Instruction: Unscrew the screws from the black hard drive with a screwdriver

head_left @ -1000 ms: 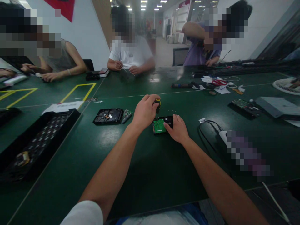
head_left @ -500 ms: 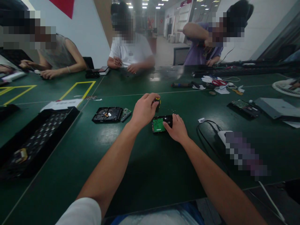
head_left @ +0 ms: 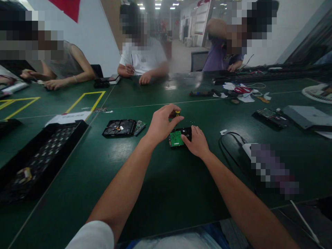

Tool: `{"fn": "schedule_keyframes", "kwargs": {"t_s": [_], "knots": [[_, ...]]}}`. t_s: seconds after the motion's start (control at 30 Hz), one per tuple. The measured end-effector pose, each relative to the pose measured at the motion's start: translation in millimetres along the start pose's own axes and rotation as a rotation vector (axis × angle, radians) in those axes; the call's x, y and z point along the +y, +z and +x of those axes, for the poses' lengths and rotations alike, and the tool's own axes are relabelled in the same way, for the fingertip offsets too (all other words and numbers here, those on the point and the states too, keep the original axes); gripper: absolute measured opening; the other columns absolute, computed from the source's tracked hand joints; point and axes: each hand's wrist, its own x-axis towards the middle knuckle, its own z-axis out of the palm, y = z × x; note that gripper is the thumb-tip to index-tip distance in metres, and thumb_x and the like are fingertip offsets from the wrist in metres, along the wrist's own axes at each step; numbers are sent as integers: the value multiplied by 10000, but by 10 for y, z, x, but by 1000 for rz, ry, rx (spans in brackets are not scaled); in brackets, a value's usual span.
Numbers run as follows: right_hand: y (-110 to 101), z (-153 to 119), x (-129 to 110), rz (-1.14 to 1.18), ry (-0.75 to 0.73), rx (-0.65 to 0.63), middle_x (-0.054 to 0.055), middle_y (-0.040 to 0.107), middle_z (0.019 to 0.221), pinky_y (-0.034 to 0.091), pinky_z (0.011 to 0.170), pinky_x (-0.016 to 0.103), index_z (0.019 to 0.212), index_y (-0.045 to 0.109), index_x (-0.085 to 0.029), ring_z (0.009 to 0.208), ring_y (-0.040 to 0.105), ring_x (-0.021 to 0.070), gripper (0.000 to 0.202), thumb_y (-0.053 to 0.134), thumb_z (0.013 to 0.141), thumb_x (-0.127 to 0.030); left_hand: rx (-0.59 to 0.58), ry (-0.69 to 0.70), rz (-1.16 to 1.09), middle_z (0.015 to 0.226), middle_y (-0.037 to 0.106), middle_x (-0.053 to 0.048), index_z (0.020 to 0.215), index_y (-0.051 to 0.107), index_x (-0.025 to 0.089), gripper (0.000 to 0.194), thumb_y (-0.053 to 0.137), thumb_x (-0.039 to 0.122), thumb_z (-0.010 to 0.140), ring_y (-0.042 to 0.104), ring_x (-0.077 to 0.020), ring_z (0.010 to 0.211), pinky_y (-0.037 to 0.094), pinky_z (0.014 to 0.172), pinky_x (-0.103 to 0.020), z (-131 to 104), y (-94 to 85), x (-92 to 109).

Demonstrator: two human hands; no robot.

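Observation:
A hard drive [head_left: 177,139] lies on the table with its green circuit board facing up. My right hand [head_left: 196,142] rests over its right end, thumb on the board and fingers along the far edge, gripping it. Above the drive's far left corner, my left hand [head_left: 164,121] has its thumb and fingers around a small screwdriver [head_left: 177,113] with a yellow-topped handle. The screwdriver looks upright; its tip is hidden behind my thumb. Left of my hands, an opened hard drive case [head_left: 119,128] lies beside a loose circuit board [head_left: 140,127].
A long black tray [head_left: 44,155] stands at left. At right are a cable [head_left: 229,157], a power strip [head_left: 249,149], another drive [head_left: 271,117] and a grey box [head_left: 308,117]. Small screws [head_left: 192,121] lie beyond my hands. Several people sit across the table.
My left thumb and fingers have loosened and spread around the screwdriver, with the thumb now stretched to the right. My right hand stays on the hard drive.

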Motion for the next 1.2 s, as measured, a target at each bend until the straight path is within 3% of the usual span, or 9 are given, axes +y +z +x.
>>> {"fn": "schedule_keyframes", "kwargs": {"t_s": [0.23, 0.43, 0.6, 0.8, 1.2], "knots": [[10, 2, 11, 2, 5, -5, 260, 490, 1548, 284, 1246, 532, 1539, 411, -2, 1500, 392, 381, 830, 423, 1000, -633, 54, -26, 54, 1092, 661, -55, 1076, 709, 218, 197, 739, 158, 891, 673, -162, 923, 597, 832, -310, 0, -11, -6], [4, 5, 17, 2, 11, -22, 254, 481, 1562, 281, 1248, 526, 1552, 399, -10, 1515, 375, 378, 843, 418, 1000, -646, 35, 26, 95, 1100, 725, -44, 1129, 709, 226, 251, 662, 92, 922, 692, -171, 956, 580, 928, -354, 15, -42, -53], [19, 7, 32, 1, 6, -14, 254, 482, 1563, 281, 1246, 529, 1550, 405, -16, 1508, 385, 378, 843, 417, 998, -653, 42, 40, 40, 1125, 733, -49, 1150, 704, 217, 237, 678, 129, 932, 703, -167, 972, 599, 922, -346, 2, 13, -75], [25, 3, 41, -3, 3, -4, 245, 480, 1568, 292, 1244, 524, 1549, 412, -25, 1505, 391, 376, 845, 401, 999, -666, 163, 17, 49, 1132, 653, -76, 1091, 722, 209, 194, 728, 154, 905, 675, -183, 1013, 620, 864, -336, -21, 103, -69], [28, 1, 46, -5, -4, 4, 254, 487, 1557, 286, 1249, 515, 1540, 413, -8, 1498, 403, 376, 838, 408, 1003, -652, 184, 54, 112, 1037, 748, -46, 1016, 689, 204, 112, 722, 165, 916, 717, -175, 917, 623, 862, -348, -2, 65, -117]]}}
